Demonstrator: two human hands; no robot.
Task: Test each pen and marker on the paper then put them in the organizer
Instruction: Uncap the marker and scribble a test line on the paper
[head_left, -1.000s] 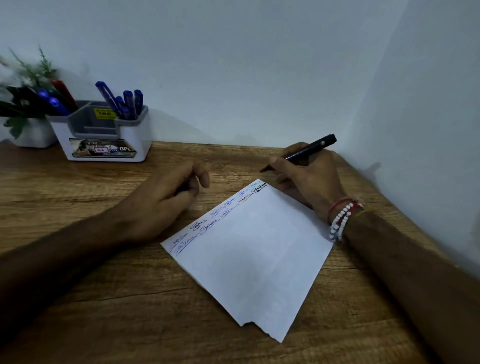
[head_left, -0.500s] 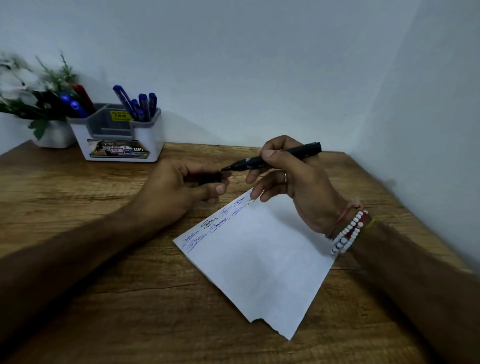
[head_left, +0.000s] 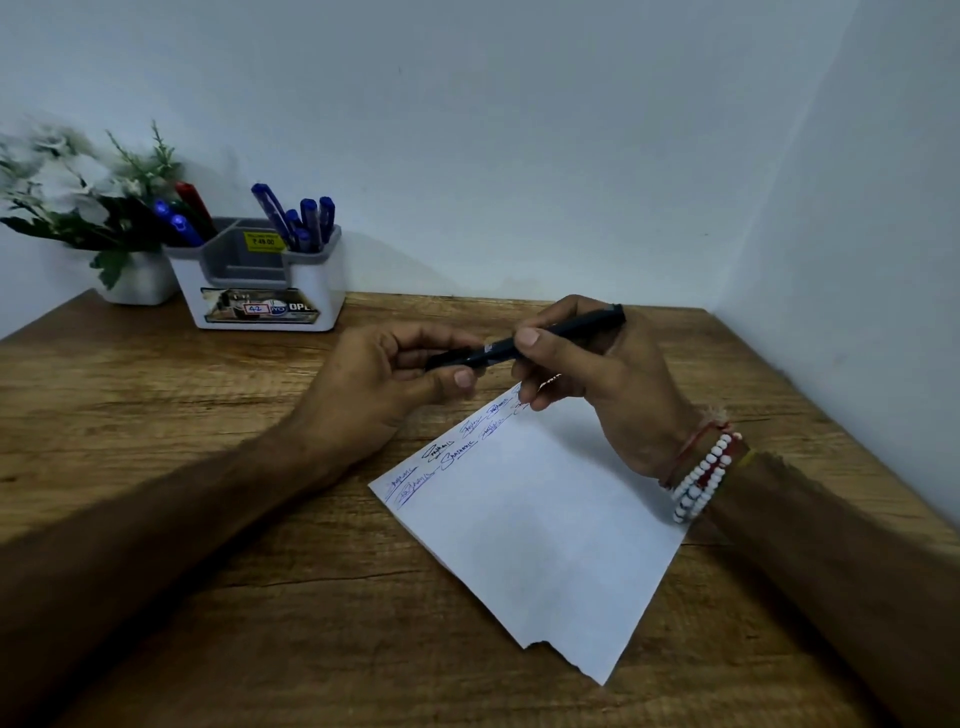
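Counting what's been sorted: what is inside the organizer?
The organizer holds blue pens in its right compartment and blue and red markers at left. The middle looks empty; lower ends are hidden.

Pen: black barrel. Paper: white, blue and black scribbles along far-left edge. Table: brown wood grain. Organizer, far left: white shell, grey inner, yellow sticker; blue pens and one red marker inside. Flowers white, green leaves. Bracelets: white and red beads.
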